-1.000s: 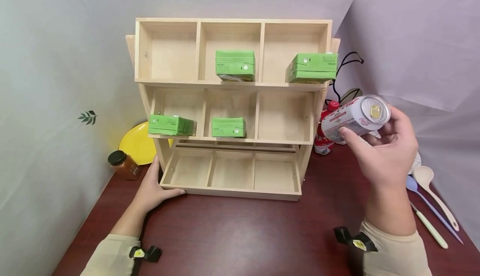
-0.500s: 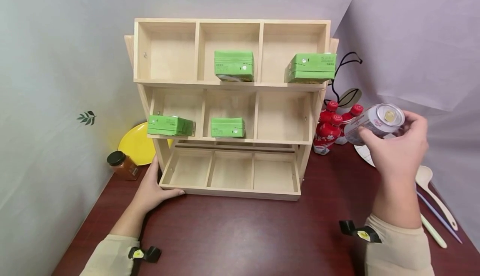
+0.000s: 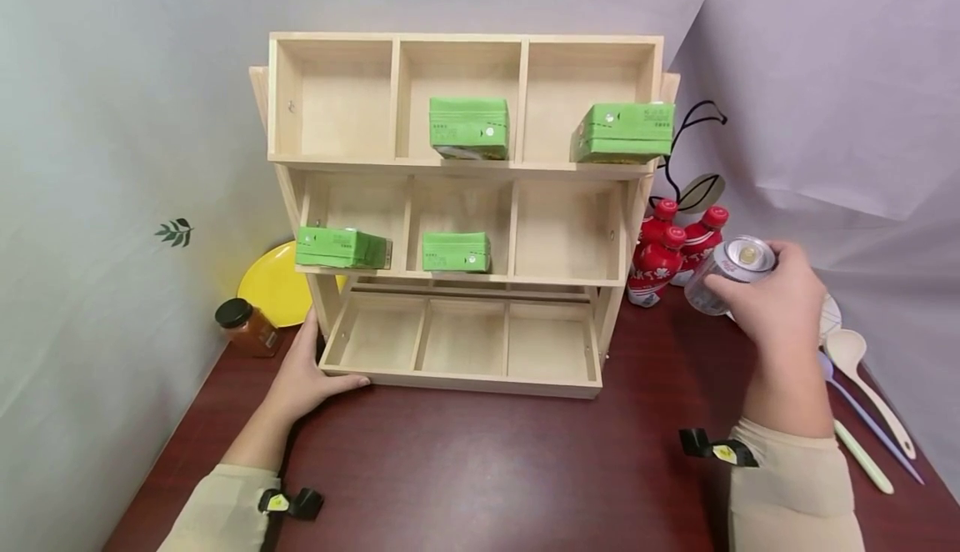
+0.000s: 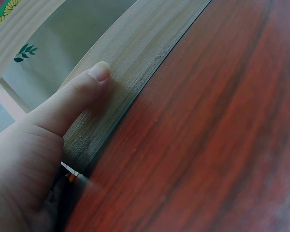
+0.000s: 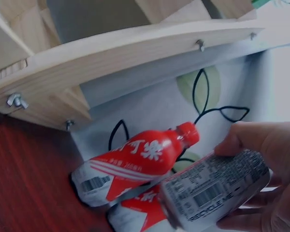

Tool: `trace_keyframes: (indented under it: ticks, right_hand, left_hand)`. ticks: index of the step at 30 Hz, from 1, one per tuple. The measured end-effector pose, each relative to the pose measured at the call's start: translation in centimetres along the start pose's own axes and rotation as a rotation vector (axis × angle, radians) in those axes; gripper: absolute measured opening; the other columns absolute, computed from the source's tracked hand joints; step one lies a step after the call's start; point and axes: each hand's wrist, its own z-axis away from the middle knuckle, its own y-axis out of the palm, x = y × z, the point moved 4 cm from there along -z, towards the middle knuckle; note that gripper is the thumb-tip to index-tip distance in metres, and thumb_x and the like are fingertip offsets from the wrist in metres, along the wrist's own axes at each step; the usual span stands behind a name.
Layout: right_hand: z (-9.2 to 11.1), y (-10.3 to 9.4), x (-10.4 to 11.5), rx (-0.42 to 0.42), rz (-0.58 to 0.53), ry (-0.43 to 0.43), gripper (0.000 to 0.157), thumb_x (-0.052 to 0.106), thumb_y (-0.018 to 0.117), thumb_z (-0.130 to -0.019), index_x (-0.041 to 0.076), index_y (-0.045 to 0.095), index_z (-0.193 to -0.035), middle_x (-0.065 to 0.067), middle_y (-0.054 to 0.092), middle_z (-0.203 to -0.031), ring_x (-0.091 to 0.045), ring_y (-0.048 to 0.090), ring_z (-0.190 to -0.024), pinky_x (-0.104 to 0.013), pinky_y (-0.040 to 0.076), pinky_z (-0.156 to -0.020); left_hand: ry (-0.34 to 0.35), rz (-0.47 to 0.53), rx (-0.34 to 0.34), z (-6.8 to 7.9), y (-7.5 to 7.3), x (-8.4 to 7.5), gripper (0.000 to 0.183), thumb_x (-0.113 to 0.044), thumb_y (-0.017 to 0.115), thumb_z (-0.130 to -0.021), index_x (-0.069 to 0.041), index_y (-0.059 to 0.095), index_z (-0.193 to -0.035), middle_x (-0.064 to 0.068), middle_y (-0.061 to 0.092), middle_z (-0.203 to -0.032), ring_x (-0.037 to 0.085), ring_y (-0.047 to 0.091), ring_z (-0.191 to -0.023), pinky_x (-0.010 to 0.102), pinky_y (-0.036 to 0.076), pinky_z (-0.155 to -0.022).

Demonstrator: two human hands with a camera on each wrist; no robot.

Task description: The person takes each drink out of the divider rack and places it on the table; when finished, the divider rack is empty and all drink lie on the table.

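Observation:
My right hand (image 3: 780,293) holds a silver-white soda can (image 3: 708,285) by its side, tilted, with its lid facing up toward me. In the right wrist view the can (image 5: 215,191) is in front of red-labelled cola bottles (image 5: 145,154), and partly hides one of them. My left hand (image 3: 303,377) grips the front left corner of a three-tier wooden rack (image 3: 480,385). Its thumb (image 4: 82,94) lies along the front board of the bottom tier; the other fingers are partly hidden at the side. Green drink cartons (image 3: 626,131) lie in several upper and middle compartments.
A yellow plate (image 3: 273,289) and an orange-brown jar (image 3: 251,331) with a black lid are left of the rack. At the right are a white dish (image 3: 831,318), a cream ladle (image 3: 847,352) and other long-handled utensils (image 3: 862,456). Curtain-like sheets hang behind.
The right hand has carried the can rightward, then down and slightly back left, beside the red bottles, which now show more fully. The left hand and rack stay put.

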Motion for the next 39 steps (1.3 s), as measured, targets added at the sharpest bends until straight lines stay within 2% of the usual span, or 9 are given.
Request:
trace_keyframes:
  ticks: [6,15,27,32,39]
  right_hand:
    - [-0.8,1.4,-1.2,0.126,0.056,-0.025,0.092,0.047,0.073,-0.08,-0.011,0.034,-0.14,-0.033,0.047,-0.124,-0.047,0.045,-0.108,-0.058,0.042,-0.085]
    - [-1.1,2.3,-1.6,0.206,0.094,-0.072,0.09,0.039,0.08,-0.077,-0.014,0.037,-0.135,-0.033,0.049,-0.116,-0.047,0.048,-0.101,-0.058,0.043,-0.082]
    - [-1.4,3.8,-2.7,0.326,0.086,-0.016,0.092,0.036,0.081,-0.075,-0.014,0.033,-0.134,-0.032,0.048,-0.116,-0.047,0.049,-0.102,-0.054,0.048,-0.077]
    - [-1.5,4.4,-3.2,0.334,0.085,-0.002,0.094,0.036,0.081,-0.075,-0.014,0.031,-0.136,-0.032,0.047,-0.118,-0.047,0.049,-0.103,-0.056,0.047,-0.08]
    - [-1.9,5.3,-3.5,0.256,0.049,-0.048,0.092,0.036,0.08,-0.078,-0.011,0.032,-0.14,-0.034,0.047,-0.124,-0.049,0.047,-0.108,-0.06,0.041,-0.089]
  left_hand:
    - [-0.002,-0.005,0.0,0.0,0.0,0.0,0.137,-0.023,0.099,-0.049,-0.023,0.014,-0.156,0.009,0.037,-0.147,0.024,0.041,-0.126,0.012,0.03,-0.096]
    - [0.007,0.003,-0.001,-0.2,0.0,0.0,0.137,-0.022,0.099,-0.048,-0.023,0.015,-0.156,0.008,0.037,-0.147,0.023,0.041,-0.126,0.013,0.031,-0.096]
    - [0.004,-0.003,0.003,-0.1,0.0,-0.1,0.135,-0.022,0.099,-0.049,-0.022,0.015,-0.156,0.01,0.037,-0.146,0.025,0.041,-0.126,0.013,0.031,-0.095]
    - [0.006,-0.004,0.002,0.0,0.0,-0.2,0.135,-0.021,0.099,-0.049,-0.022,0.016,-0.156,0.012,0.039,-0.145,0.025,0.042,-0.124,0.013,0.031,-0.094]
    - [-0.002,-0.009,-0.002,0.0,0.0,-0.2,0.134,-0.022,0.099,-0.049,-0.022,0.017,-0.155,0.012,0.04,-0.143,0.024,0.042,-0.123,0.012,0.03,-0.094]
